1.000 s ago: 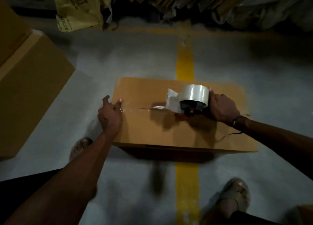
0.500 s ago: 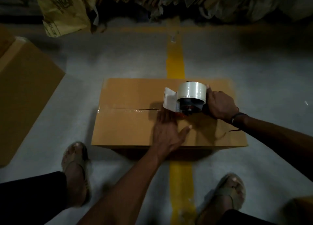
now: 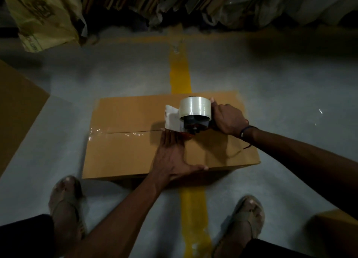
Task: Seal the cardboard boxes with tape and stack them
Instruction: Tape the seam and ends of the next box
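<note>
Left hand (image 3: 170, 157) has left the box (image 3: 124, 157) edge, now flat on laid tape (image 3: 116, 134); right hand (image 3: 228, 120) grasps the dispenser (image 3: 191, 116), seam half sealed

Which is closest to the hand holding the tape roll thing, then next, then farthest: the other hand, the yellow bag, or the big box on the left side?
From the right hand, in the head view:
1. Left hand, just beside it, flat on the cardboard box.
2. Big box, far left on the floor.
3. Yellow bag, far back left by the wall.
</note>
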